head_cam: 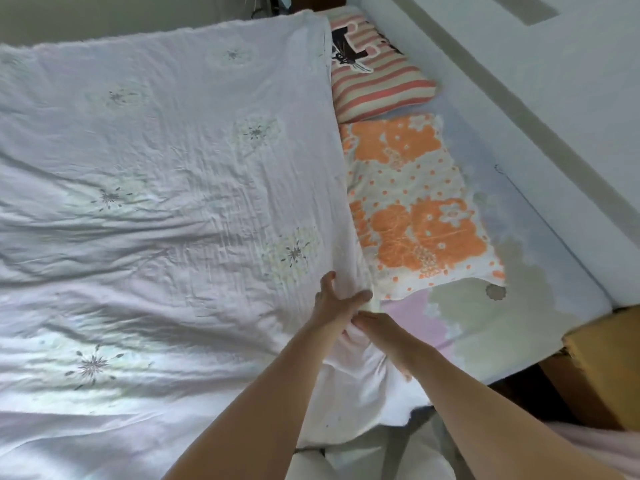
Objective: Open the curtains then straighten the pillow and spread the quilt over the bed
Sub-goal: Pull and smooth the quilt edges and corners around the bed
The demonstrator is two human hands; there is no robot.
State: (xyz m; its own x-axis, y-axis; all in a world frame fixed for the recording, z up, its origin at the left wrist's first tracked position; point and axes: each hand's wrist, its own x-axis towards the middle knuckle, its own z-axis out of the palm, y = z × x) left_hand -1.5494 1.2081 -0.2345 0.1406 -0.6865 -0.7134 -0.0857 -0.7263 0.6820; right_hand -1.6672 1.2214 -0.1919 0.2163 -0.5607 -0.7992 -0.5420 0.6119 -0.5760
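Quilt [156, 202]: white, faint dandelion print, creased, spread over the left and middle of the bed [540, 258], its right edge running from far to near beside the pillows. Orange-flowered pillow [415, 209]: lay flat at right of the quilt edge, touching it. Striped pillow [377, 81]: pink and cream, lay beyond the flowered one at the far end. Left hand [337, 296]: fingers and thumb curled, gripping the quilt's near right edge. Right hand [384, 332]: just beside the left, resting on bunched quilt at that corner; whether its fingers pinched the cloth could not be told. Cardboard box [602, 355]: stood at near right, off the bed.
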